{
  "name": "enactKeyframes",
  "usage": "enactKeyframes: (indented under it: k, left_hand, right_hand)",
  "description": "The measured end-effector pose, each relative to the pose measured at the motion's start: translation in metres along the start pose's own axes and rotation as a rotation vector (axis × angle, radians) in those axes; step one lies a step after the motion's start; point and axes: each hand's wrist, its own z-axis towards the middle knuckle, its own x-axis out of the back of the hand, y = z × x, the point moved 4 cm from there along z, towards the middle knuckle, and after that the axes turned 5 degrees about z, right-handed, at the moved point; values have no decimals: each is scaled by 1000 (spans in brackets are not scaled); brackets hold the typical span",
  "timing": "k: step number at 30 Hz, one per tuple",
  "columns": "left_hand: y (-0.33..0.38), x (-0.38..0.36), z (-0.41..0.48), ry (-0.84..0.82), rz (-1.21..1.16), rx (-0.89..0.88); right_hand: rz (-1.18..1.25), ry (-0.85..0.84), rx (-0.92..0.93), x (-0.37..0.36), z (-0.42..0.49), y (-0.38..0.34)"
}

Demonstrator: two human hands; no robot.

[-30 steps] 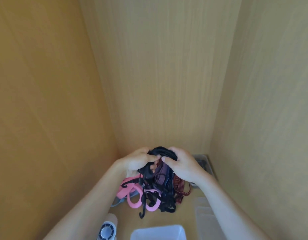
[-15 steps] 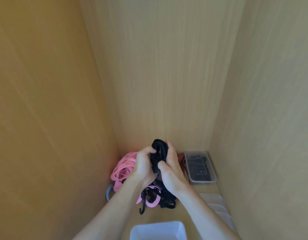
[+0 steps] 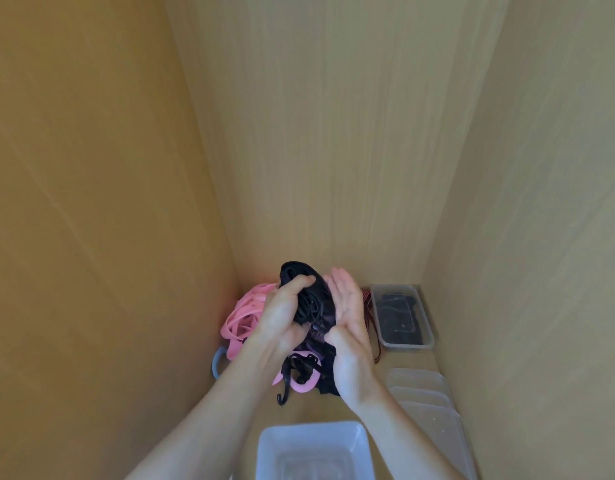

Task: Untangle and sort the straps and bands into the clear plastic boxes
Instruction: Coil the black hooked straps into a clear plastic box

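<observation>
Clamped round a black tangle of straps (image 3: 300, 273) was the grip of the left hand (image 3: 281, 317), fingers curled, holding it up above the heap. The right hand (image 3: 349, 317) lay flat against the tangle's other side, fingers straight and together, grasping nothing. Below, pink bands (image 3: 243, 313) sprawled toward the left wall. A dark red striped strap (image 3: 367, 299) lay just beside a clear plastic box (image 3: 403, 345) holding black pieces. Another clear box (image 3: 264, 445) stood nearest the person.
</observation>
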Motion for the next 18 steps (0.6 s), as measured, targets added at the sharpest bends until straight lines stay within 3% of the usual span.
enactKeyframes:
  k: [9,18]
  left_hand:
    - [-18,23,-19,-171,74,51]
    - [-38,60,-54,-98,232,91]
  right_hand:
    - [-128,93,-20,40,-19,22]
    - [-310,44,-212,56,-40,51]
